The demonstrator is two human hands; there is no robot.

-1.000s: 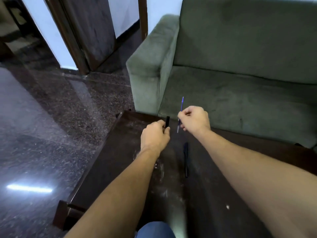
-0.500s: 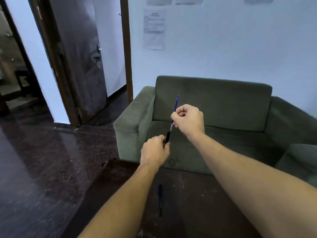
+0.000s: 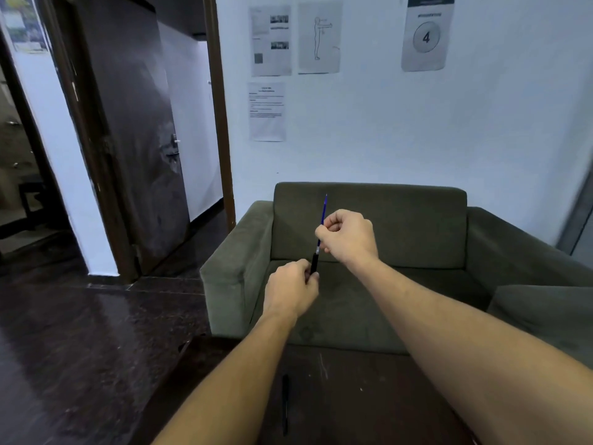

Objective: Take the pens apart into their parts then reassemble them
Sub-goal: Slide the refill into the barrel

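Item, my left hand (image 3: 293, 289): grips black pen barrel (image 3: 314, 262), raised before the sofa (image 3: 417, 226). My right hand (image 3: 348, 236): pinches blue refill (image 3: 322, 213), lower end at barrel's mouth. Second pen (image 3: 285, 403): lying on bench (image 3: 369, 396).

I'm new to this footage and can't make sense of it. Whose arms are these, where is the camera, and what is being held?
No machine here: a person works with bare hands, and the camera sits on their head, looking forward and down. The left hand grips a short black barrel. The right hand pinches a thin blue refill, whose lower end meets the barrel's mouth. Another black pen lies on the dark table below, in front of a green sofa.
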